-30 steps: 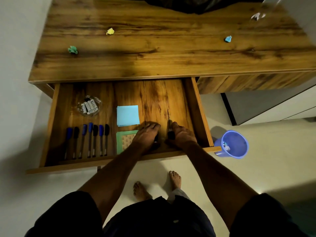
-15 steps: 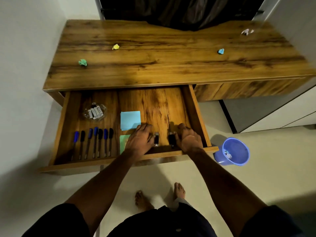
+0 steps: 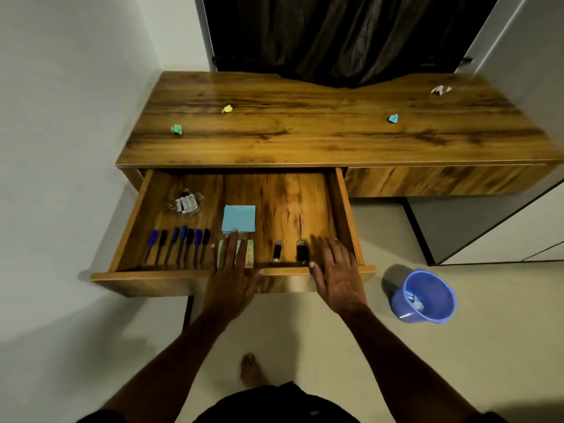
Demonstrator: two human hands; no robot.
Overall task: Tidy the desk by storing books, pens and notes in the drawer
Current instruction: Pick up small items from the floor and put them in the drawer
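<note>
The wooden drawer [image 3: 346,209] stands pulled out below the desk top [image 3: 305,138]. Inside lie a row of several blue and black pens [image 3: 178,245], a blue pad of notes [image 3: 239,219], a green pad [image 3: 250,253] partly under my left hand, and two small black USB sticks [image 3: 277,251] [image 3: 302,252]. My left hand [image 3: 233,277] hovers flat with spread fingers over the drawer's front edge. My right hand [image 3: 337,277] is also spread flat over the front edge, beside the right stick. Neither hand holds anything.
A glass dish of batteries [image 3: 186,203] sits at the drawer's back left. Crumpled paper balls lie on the desk: green [image 3: 176,129], yellow [image 3: 227,109], blue [image 3: 393,118], white [image 3: 440,89]. A blue bin [image 3: 427,296] stands on the floor to the right. A wall runs along the left.
Both hands let go of the two USB sticks and drew back toward the drawer's front edge with fingers spread. The view pulled back and up.
</note>
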